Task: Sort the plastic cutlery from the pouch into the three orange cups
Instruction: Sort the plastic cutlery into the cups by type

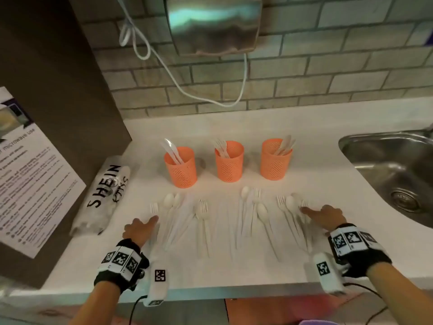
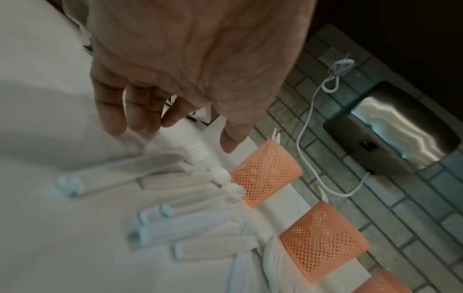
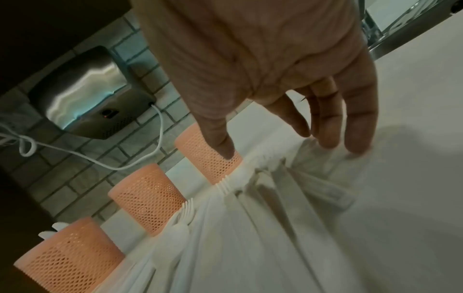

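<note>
Both hands, left hand (image 1: 140,228) and right hand (image 1: 324,215), fingers loosely spread, holding nothing, over thin white plastic cutlery (image 1: 203,214) before three orange mesh cups (image 1: 229,161): light, slippery, probably best pinched mid-handle.

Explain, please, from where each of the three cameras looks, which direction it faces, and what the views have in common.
Head: above the counter, looking forward and down at three orange cups, spread white cutlery, the pouch; both hands and wristbands show.
Left wrist: under the left hand, facing along open fingers to cutlery, cups and the hand dryer.
Right wrist: under the right hand, facing along open fingers resting on cutlery.
Shared: all show cups and dryer.
</note>
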{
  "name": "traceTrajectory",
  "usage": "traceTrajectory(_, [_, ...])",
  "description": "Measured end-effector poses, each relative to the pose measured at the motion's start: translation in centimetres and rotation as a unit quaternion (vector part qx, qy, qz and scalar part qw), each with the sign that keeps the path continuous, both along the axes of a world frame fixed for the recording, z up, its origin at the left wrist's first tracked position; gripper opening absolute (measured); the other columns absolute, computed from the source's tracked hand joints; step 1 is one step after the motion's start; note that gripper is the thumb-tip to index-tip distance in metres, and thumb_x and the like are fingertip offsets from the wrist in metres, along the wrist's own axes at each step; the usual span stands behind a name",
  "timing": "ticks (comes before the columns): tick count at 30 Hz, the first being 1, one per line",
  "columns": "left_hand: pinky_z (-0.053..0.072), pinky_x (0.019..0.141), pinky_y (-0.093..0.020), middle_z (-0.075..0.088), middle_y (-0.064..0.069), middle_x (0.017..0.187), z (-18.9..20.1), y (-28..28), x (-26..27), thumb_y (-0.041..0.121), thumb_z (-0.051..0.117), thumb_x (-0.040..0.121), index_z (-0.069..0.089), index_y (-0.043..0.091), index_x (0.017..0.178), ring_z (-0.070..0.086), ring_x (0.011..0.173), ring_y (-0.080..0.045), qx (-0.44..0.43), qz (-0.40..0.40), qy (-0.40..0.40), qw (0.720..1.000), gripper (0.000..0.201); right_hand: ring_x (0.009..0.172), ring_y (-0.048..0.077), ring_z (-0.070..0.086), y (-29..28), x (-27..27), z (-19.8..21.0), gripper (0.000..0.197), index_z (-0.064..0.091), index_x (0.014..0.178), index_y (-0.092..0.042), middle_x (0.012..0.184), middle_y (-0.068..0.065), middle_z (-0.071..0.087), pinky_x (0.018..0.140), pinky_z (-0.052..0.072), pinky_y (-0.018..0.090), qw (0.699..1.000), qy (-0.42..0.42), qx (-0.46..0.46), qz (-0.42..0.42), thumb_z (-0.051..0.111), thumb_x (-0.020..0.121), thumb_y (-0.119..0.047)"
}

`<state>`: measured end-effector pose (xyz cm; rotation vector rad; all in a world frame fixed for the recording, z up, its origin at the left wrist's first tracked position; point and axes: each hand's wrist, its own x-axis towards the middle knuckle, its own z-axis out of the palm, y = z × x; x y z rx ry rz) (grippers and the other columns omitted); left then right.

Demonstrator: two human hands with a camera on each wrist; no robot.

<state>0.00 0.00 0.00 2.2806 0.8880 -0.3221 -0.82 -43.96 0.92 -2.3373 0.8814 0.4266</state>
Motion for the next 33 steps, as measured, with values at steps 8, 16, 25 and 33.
traceTrajectory(8, [0.023, 0.11, -0.04, 0.028, -0.024, 0.144, 1.1, -4.9, 0.4, 0.063, 0.042, 0.086, 0.03, 0.001, 0.14, 0.028, 0.133, -0.037, 0.056, -0.071, 0.051, 0.995, 0.083, 0.133, 0.035, 0.029, 3.6, 0.5, 0.1, 0.088, 0.042, 0.133, -0.003, 0.141, 0.021, 0.038, 0.107, 0.027, 0.036, 0.991, 0.067, -0.07, 0.094, 0.049, 0.077, -0.071])
traceTrajectory(16, [0.023, 0.112, -0.043, 0.021, -0.02, 0.147, 0.6, -10.2, 0.2, 0.062, 0.055, 0.08, 0.023, 0.001, 0.142, 0.02, 0.137, -0.035, 0.066, -0.143, 0.046, 0.986, 0.093, 0.13, 0.031, 0.028, 8.0, 1.5, 0.2, 0.105, 0.043, 0.133, -0.005, 0.138, 0.016, 0.04, 0.104, 0.029, 0.037, 0.987, 0.06, -0.075, 0.127, 0.053, 0.061, -0.081])
traceTrajectory(25, [0.034, 0.105, -0.041, 0.03, -0.018, 0.138, 1.1, -14.2, 0.2, 0.047, 0.063, 0.081, 0.03, 0.001, 0.134, 0.031, 0.13, -0.033, 0.082, -0.187, 0.028, 0.979, 0.078, 0.135, 0.029, 0.022, 10.6, 1.9, 0.6, 0.123, 0.019, 0.142, 0.004, 0.141, 0.014, 0.022, 0.103, 0.034, 0.045, 0.991, 0.019, -0.079, 0.105, 0.065, 0.058, -0.074])
traceTrajectory(33, [0.031, 0.109, -0.038, 0.035, -0.019, 0.143, 0.4, -14.2, 0.5, 0.043, 0.065, 0.081, 0.02, -0.004, 0.137, 0.035, 0.133, -0.033, 0.048, -0.205, 0.034, 0.977, 0.086, 0.127, 0.03, 0.035, 9.4, 1.9, 0.6, 0.08, 0.043, 0.125, -0.003, 0.134, 0.017, 0.031, 0.1, 0.039, 0.038, 0.993, 0.015, -0.057, 0.104, 0.07, 0.071, -0.055])
